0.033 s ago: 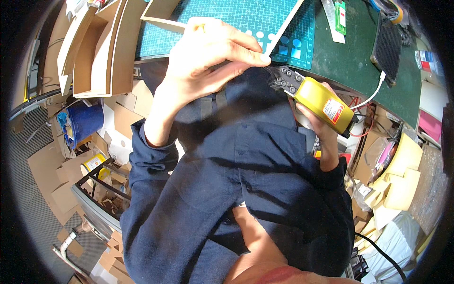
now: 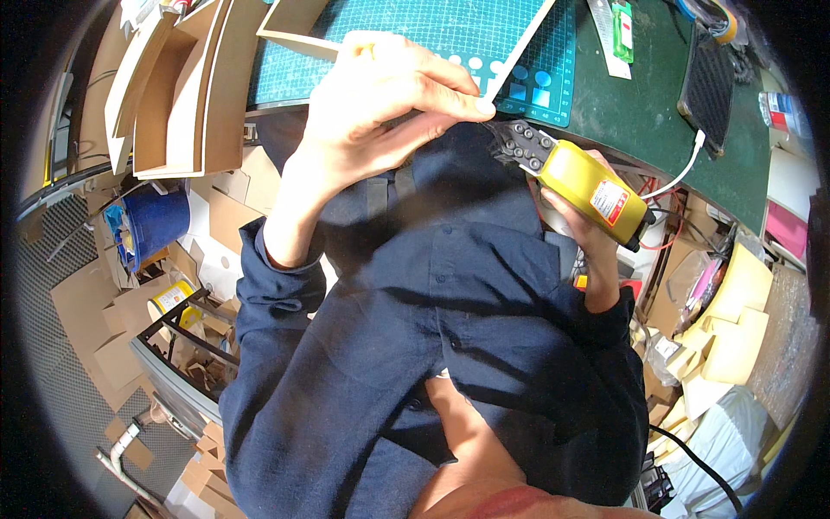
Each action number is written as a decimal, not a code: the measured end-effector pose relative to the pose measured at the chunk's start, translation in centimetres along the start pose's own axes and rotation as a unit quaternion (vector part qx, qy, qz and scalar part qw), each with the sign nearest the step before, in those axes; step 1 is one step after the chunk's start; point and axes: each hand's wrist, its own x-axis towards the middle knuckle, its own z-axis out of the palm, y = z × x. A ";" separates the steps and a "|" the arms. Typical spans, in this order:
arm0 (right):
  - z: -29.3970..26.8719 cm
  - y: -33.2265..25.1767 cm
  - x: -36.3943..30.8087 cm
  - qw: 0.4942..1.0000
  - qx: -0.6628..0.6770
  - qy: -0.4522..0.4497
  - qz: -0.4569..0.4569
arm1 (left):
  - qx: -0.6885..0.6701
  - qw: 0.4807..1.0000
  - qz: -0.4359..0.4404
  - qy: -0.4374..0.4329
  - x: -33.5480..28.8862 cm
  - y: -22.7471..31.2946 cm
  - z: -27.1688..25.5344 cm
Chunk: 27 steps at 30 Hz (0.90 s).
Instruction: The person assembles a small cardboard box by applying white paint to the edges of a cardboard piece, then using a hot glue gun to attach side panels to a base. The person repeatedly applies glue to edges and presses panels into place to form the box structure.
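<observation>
My left hand (image 2: 389,99) is over the near edge of the cutting mat (image 2: 415,35), thumb and forefinger pinched together. In that pinch is the near end of a thin, pale strip (image 2: 520,54), which slants up and away to the right over the mat. Below and right of these fingertips, my right hand (image 2: 575,216) is wrapped round a pair of yellow-handled pliers (image 2: 592,186). Their dark metal head (image 2: 526,147) carries several bolts and points up-left, close to the strip's near end. The jaw tips are dark and hard to make out. Most of my right fingers are hidden behind the handles.
An open cardboard box (image 2: 186,95) stands left of the mat. On the green table (image 2: 644,112) lie a black phone-like device (image 2: 707,91) with a white cable (image 2: 679,177) and a green-and-white package (image 2: 622,35). A blue bin (image 2: 156,221) and cardboard pieces are at the left.
</observation>
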 end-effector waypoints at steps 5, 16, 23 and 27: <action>0.0 -0.2 0.1 1.000 -0.007 0.001 -0.012 | 0.007 1.000 0.019 0.003 0.3 -0.1 0.0; 0.4 -0.2 -0.4 0.999 -0.047 0.010 -0.021 | 0.009 1.000 0.011 -0.002 0.2 0.0 -0.1; 0.1 -0.6 -0.3 0.998 -0.060 0.002 -0.021 | 0.016 1.000 0.003 -0.011 0.3 0.2 -0.2; -0.1 -1.0 -0.2 0.999 -0.050 -0.001 -0.008 | 0.014 1.000 0.002 -0.012 0.3 0.2 -0.2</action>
